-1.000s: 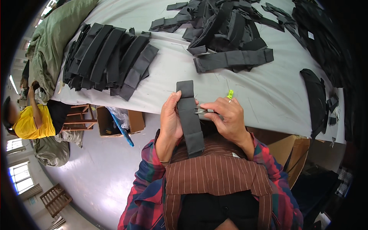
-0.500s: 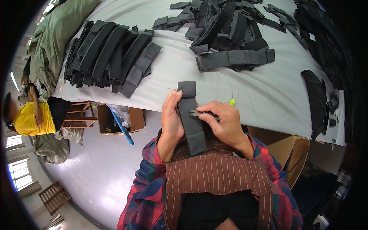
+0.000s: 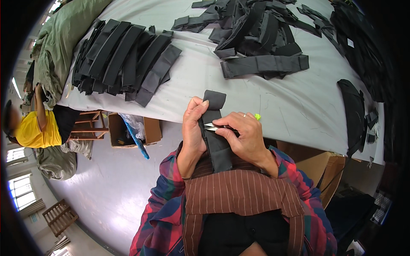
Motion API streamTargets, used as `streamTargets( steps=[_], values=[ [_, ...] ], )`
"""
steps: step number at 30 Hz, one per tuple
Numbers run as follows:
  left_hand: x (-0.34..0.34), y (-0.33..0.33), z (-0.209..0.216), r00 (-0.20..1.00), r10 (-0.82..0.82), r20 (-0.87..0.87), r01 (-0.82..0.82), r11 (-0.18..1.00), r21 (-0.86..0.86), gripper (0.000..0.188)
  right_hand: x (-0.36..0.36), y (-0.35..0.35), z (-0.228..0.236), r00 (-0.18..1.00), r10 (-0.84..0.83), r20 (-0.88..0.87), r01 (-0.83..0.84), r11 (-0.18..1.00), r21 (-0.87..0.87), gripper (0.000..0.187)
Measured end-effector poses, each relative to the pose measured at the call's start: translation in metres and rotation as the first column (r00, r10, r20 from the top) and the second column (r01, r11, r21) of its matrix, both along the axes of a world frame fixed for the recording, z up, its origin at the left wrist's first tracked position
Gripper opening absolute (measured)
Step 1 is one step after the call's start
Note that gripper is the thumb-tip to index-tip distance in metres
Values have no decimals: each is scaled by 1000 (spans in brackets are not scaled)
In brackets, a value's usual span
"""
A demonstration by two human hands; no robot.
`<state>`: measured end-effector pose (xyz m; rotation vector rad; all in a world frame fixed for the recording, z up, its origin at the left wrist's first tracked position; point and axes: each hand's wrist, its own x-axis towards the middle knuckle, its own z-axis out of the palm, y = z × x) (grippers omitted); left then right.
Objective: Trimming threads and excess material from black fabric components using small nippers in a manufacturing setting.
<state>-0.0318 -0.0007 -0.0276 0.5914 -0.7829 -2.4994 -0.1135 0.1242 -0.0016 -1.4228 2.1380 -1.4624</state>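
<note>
A white tag [image 3: 350, 43] on the black fabric heap [image 3: 366, 59] at the right is too small to read, and the handles of the pointed silvery metal snips [image 3: 210, 127] are mostly hidden within the right hand [image 3: 244, 135], whose fingers clamp around them. The left hand [image 3: 193, 130] pinches the long, flat dark-grey cloth strip [image 3: 218, 147] between thumb and fingers, before the brown pinstriped apron [image 3: 239, 192]. The strip's upper end curls, and the slightly parted blades lie over it near its left edge, contact unclear.

Textile workshop; heaped fabric strips [image 3: 268, 34], yellow-shirted co-worker [image 3: 40, 130]
</note>
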Motion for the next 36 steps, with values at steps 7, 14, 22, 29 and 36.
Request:
streamTargets(
  steps=[7, 14, 22, 29, 36],
  values=[
    [-1, 0, 0, 1000, -8, -15, 8, 1000, 16, 10, -2, 0, -2, 998, -38, -40, 38, 999, -19, 11],
    [-4, 2, 2, 1000, -9, 28, 10, 1000, -23, 11, -5, 0, 1, 999, -12, -48, 12, 1000, -7, 11],
    [-6, 3, 8, 994, 43, 98, -38, 998, -53, 16, -8, 4, 0, 999, -28, -22, 28, 1000, 3, 11],
    [-5, 3, 7, 995, 38, 92, -31, 996, -79, 13, -7, 1, 2, 998, -10, -63, 12, 1000, 23, 13],
    [-5, 4, 10, 995, 34, 97, -26, 996, -90, 12, -8, 1, -2, 998, -24, -63, 23, 1000, -13, 12]
  ],
)
